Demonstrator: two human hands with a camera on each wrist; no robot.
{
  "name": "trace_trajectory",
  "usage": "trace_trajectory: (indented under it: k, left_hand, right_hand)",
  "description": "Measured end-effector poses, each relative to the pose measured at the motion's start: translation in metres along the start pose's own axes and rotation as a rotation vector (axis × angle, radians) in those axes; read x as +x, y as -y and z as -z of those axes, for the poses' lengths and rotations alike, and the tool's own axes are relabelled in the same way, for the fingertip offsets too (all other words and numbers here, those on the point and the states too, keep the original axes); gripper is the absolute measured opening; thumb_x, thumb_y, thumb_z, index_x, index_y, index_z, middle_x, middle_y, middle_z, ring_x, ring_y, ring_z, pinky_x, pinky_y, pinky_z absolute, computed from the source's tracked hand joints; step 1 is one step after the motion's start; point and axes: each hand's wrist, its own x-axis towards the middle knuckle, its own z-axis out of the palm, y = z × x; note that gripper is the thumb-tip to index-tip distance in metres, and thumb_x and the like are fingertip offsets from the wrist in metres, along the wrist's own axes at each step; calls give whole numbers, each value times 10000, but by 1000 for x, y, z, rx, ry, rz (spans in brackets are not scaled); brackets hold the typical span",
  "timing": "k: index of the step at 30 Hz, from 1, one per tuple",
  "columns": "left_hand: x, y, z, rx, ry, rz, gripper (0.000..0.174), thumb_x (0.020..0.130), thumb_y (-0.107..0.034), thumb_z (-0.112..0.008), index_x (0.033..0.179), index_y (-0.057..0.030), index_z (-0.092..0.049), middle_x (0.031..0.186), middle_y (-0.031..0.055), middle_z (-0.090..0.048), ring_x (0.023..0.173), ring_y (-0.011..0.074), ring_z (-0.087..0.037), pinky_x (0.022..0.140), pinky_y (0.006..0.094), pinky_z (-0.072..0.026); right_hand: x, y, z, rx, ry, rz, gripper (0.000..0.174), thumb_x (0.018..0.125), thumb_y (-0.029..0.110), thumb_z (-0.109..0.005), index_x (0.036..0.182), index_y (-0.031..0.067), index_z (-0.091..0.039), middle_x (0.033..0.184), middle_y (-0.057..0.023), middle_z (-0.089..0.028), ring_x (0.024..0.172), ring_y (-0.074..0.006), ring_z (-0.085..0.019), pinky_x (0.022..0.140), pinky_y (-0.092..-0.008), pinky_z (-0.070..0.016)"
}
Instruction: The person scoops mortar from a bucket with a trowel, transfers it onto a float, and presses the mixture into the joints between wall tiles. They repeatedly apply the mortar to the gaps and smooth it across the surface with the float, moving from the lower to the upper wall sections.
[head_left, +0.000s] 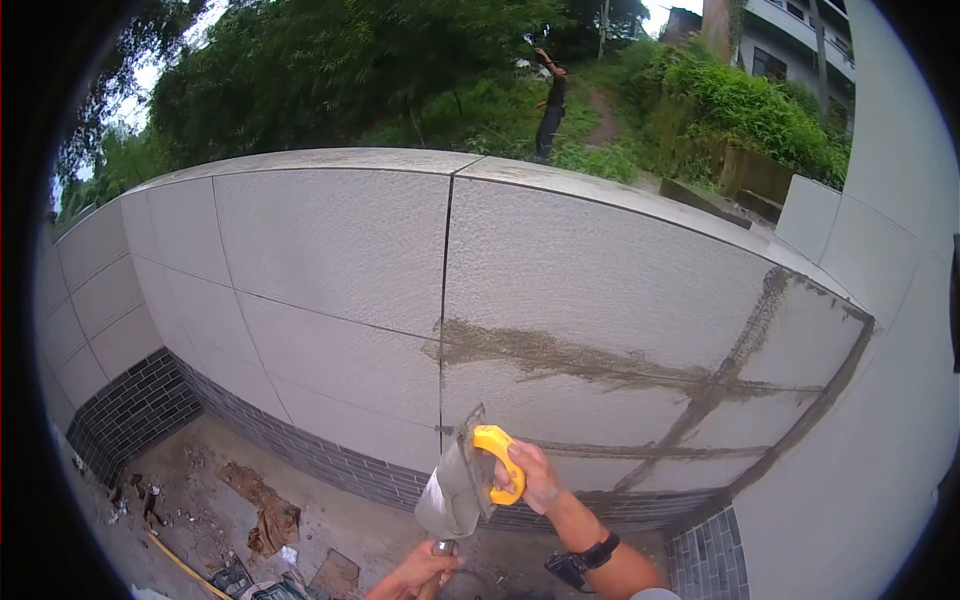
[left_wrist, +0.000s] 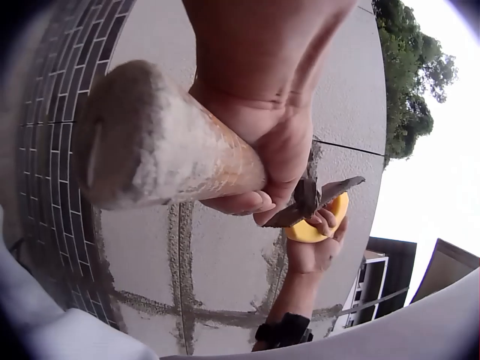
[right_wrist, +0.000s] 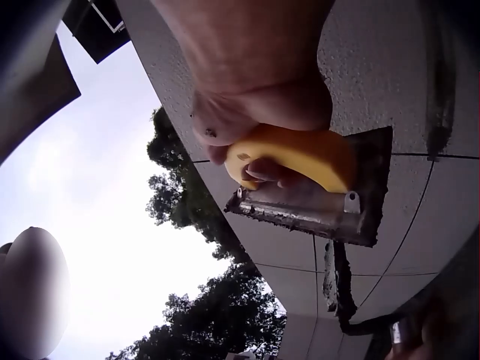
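My right hand [head_left: 533,478] grips the yellow handle of a grout float [right_wrist: 300,154], whose flat plate has dark grout along its edges. Below and to the left, my left hand [head_left: 424,567] holds a trowel [head_left: 447,503] by its thick handle, blade upward. In the head view, the trowel blade overlaps the float's plate. The left wrist view shows the handle's whitish, crusted end [left_wrist: 124,142] close up, with fingers curled round its far part. Behind both tools stands a pale tiled wall [head_left: 600,260], with grey-brown grout [head_left: 560,352] smeared along several joints.
Dark brick-pattern tiles [head_left: 340,443] line the wall's foot. On the floor at lower left lie a crumpled brown scrap [head_left: 272,528] and a yellow hose [head_left: 185,567]. Beyond the wall's top, a person [head_left: 551,105] stands among greenery. A pale pillar [head_left: 880,400] rises at right.
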Motion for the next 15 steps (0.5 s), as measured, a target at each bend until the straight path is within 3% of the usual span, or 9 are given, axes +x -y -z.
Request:
trace_trajectory:
  k: [4,11,14,15]
  left_hand:
    - [2,0,-39,63,-64,21,161,858,-69,-686,791,-63,-539,597,27,-533,493,127,-517,459,276,-407]
    - [12,33,-75,95,-129,53,179,879,-207,-668,815,-83,-554,580,5,-533,453,118,-476,419,269,-394]
    - [14,46,-91,107,-156,71,210,888,-266,-660,826,-92,-561,573,-4,-533,436,115,-458,401,266,-388]
    - [14,47,-97,112,-167,77,222,891,-286,-658,829,-95,-563,570,-7,-533,430,114,-452,396,265,-386]
  right_hand:
    - [-29,5,26,-69,-31,-19,433,1008,377,-507,1235,9,-536,689,-3,-516,549,-54,-432,555,-219,-378]
    - [-94,6,87,-185,-21,-186,406,1008,376,-513,1179,10,-558,661,23,-499,541,-43,-418,511,-218,-351]
    - [-120,-9,131,-328,43,-255,438,1017,360,-491,1277,11,-534,665,16,-483,556,-52,-422,527,-224,-355]
    - [-128,-16,148,-322,32,-282,437,1004,389,-517,1233,22,-577,658,17,-506,553,-56,-454,515,-233,-380]
